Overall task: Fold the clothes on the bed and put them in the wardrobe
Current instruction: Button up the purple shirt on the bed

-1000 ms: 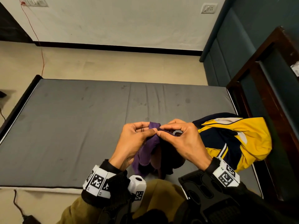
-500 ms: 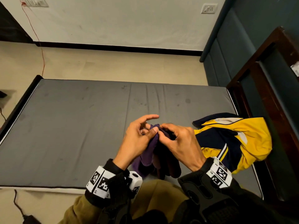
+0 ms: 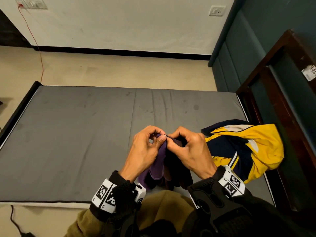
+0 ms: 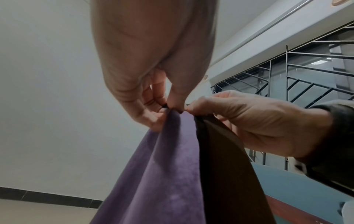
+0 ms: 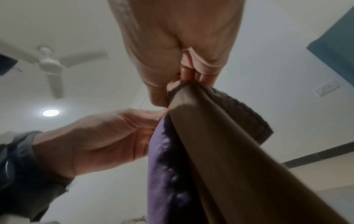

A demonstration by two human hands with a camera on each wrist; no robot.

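Both hands, left (image 3: 145,151) and right (image 3: 189,151), pinch one top edge of the purple garment (image 3: 159,161), lifting it off the bed (image 3: 68,134) near its front edge, likely to find corners for folding.

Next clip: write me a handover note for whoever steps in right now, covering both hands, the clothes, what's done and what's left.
Left hand: pinching the top edge of the purple garment.
Right hand: pinching the same edge right beside it, on the darker side of the cloth.
The purple garment hangs from both hands above the near edge of the grey bed, unfolded.
The yellow and navy jacket lies crumpled on the bed's right side, untouched.
Done: nothing folded yet.
Left: fold both pieces and put them away; no wardrobe is clearly in view.
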